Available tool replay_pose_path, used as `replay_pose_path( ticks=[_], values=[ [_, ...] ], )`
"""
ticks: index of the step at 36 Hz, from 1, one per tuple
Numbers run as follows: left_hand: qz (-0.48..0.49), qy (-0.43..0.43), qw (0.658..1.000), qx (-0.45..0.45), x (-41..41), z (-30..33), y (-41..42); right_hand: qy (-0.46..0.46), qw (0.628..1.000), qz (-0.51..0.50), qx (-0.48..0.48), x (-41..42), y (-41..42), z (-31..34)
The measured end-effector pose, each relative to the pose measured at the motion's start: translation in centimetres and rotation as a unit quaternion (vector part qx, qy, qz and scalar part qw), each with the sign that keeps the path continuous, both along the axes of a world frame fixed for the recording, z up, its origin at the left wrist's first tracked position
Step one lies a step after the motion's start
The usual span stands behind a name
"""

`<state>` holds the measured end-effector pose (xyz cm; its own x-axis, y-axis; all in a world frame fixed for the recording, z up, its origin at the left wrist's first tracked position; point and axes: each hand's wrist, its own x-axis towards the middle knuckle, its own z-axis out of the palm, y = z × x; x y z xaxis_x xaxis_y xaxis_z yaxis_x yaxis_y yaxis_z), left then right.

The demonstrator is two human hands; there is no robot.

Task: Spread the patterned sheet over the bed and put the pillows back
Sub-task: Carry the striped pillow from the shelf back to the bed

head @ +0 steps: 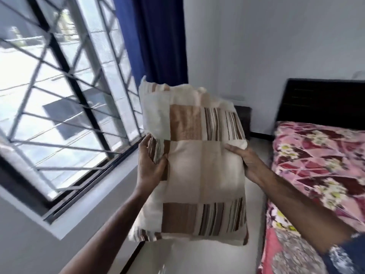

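Both hands on 1 pillow (197, 165), beige/brown patchwork, held up in the air left of the bed (316, 175). Left hand (150, 165) grips its left edge, thumb on front. Right hand (244, 161) clasps the right edge, fingers wrapped behind. Patterned sheet (320, 155) covers the bed. Window (59, 95) left of pillow.

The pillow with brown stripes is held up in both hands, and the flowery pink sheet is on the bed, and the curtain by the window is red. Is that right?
Almost. The curtain by the window is blue, not red, as the head view shows. The rest holds: the left hand and right hand hold the pillow up, and the flowery pink sheet lies on the bed.
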<state>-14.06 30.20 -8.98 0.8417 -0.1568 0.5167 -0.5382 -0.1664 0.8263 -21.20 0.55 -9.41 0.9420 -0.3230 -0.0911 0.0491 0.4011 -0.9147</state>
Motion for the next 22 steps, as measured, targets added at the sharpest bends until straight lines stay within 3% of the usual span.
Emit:
replay_pose_path(
  ticks=[6,22],
  values=[
    [-0.101,0.010,0.991,0.081,5.8,-0.7,-4.0,0.035,0.994,-0.104,0.020,-1.4,-1.3,-1.4],
    [-0.304,0.061,0.942,0.130,14.4,-4.6,-21.7,0.057,0.940,-0.336,-0.017,-4.9,-8.4,-2.0]
  ],
)
